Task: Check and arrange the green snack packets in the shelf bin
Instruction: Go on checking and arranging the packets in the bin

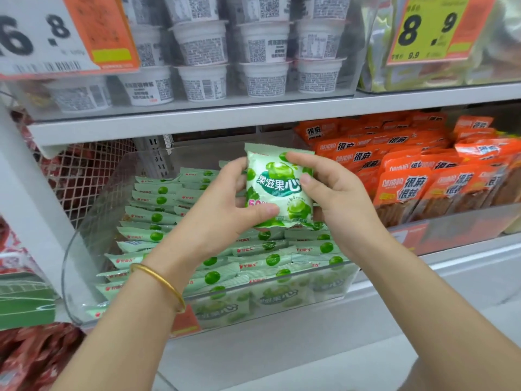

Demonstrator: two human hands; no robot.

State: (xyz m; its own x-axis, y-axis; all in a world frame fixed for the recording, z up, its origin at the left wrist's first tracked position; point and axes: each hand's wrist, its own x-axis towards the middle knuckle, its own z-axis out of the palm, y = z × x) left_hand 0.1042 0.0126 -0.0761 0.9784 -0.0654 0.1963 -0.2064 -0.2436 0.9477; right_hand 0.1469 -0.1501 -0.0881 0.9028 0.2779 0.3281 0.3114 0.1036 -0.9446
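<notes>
One green snack packet (pixel 279 187) pinched upright between left hand (pixel 225 210) and right hand (pixel 335 198); check seemingly underway. Below the hands, stacked packets (pixel 253 261) fill the shelf bin (pixel 81 263) in rough rows; this one not yet placed.

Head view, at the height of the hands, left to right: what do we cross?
Wire mesh panel → left hand → green packet → right hand → orange packets. Clear bin left out: it spans behind both hands.
</notes>
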